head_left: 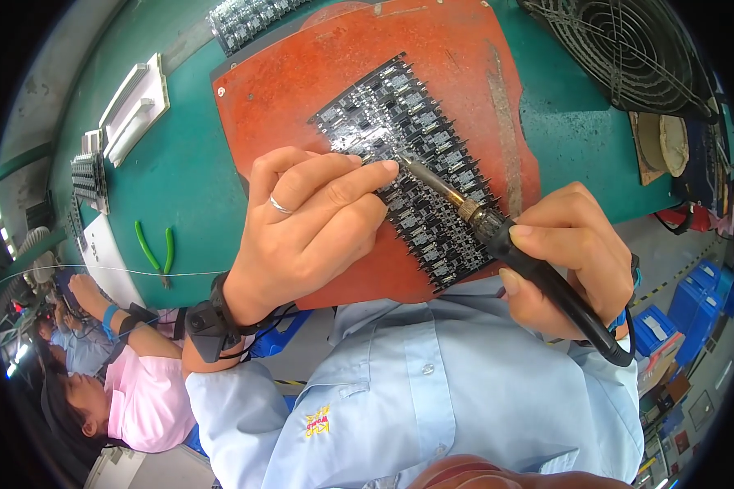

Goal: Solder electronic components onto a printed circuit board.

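At the far left, a co-worker in a pink shirt is near the green bench, on which green-handled pliers lie. Next comes the person's left hand, fingers curled over a dark panel of circuit boards, fingertips bunched close to its surface; whether they pinch anything cannot be told from this view. The panel lies slanted on a red-orange mat. Farther right, apart from the left, the right hand is wrapped around a soldering iron, its tip just beside the left fingertips. A black fan occupies the upper right.
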A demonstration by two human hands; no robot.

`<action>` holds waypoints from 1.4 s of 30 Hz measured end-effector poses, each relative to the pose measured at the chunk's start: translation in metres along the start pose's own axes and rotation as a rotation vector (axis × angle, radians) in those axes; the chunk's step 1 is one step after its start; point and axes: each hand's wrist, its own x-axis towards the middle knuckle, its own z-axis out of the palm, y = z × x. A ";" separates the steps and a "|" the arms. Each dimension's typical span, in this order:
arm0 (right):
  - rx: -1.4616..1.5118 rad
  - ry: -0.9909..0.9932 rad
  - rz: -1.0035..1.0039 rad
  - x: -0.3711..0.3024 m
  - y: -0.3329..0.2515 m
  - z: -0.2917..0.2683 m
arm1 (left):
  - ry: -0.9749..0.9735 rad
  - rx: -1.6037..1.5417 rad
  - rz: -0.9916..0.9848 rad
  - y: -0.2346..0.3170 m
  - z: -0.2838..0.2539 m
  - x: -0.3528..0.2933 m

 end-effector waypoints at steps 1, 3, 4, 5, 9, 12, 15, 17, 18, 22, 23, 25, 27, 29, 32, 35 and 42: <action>-0.001 -0.003 -0.005 0.000 0.000 0.000 | 0.002 -0.001 0.002 0.000 0.000 0.000; -0.002 -0.006 -0.012 0.000 0.000 0.000 | 0.004 -0.001 0.005 0.000 0.000 0.000; 0.022 0.026 -0.008 0.000 0.000 0.000 | 0.005 -0.002 0.004 0.000 0.000 0.000; 0.047 0.057 -0.005 0.000 -0.001 0.000 | 0.004 -0.002 0.002 0.000 0.000 0.000; 0.044 0.113 -0.002 -0.006 0.001 -0.009 | 0.046 0.021 0.017 -0.001 0.003 0.002; 0.033 0.130 -0.010 -0.012 0.001 -0.011 | 0.067 0.034 0.024 0.000 0.003 0.001; 0.042 0.142 -0.022 -0.019 0.004 -0.011 | 0.065 0.037 0.021 0.001 0.001 0.002; 0.054 0.135 -0.009 -0.022 0.004 -0.012 | 0.051 0.008 -0.001 0.002 -0.004 0.004; 0.061 0.130 -0.001 -0.023 0.004 -0.013 | 0.044 -0.007 -0.014 0.003 -0.006 0.003; 0.105 0.147 0.011 -0.027 0.004 -0.015 | 0.118 -0.283 -0.314 0.015 -0.015 -0.013; 0.107 0.145 0.010 -0.027 0.004 -0.014 | 0.119 -0.281 -0.317 0.016 -0.018 -0.016; 0.112 0.127 0.006 -0.028 0.004 -0.014 | 0.069 -0.433 -0.532 0.017 -0.024 -0.020; 0.114 0.118 0.005 -0.030 0.004 -0.013 | 0.042 -0.510 -0.640 0.019 -0.025 -0.017; 0.114 0.085 0.017 -0.029 0.003 -0.009 | 0.047 -0.418 -0.689 0.027 -0.025 -0.004; 0.114 0.060 0.027 -0.026 0.002 -0.007 | 0.062 -0.338 -0.632 0.026 -0.020 0.000; 0.116 0.042 0.035 -0.024 0.001 -0.006 | 0.086 -0.270 -0.470 0.023 -0.015 0.002; 0.114 0.035 0.064 -0.019 0.000 -0.006 | 0.071 -0.267 -0.421 0.019 -0.014 0.006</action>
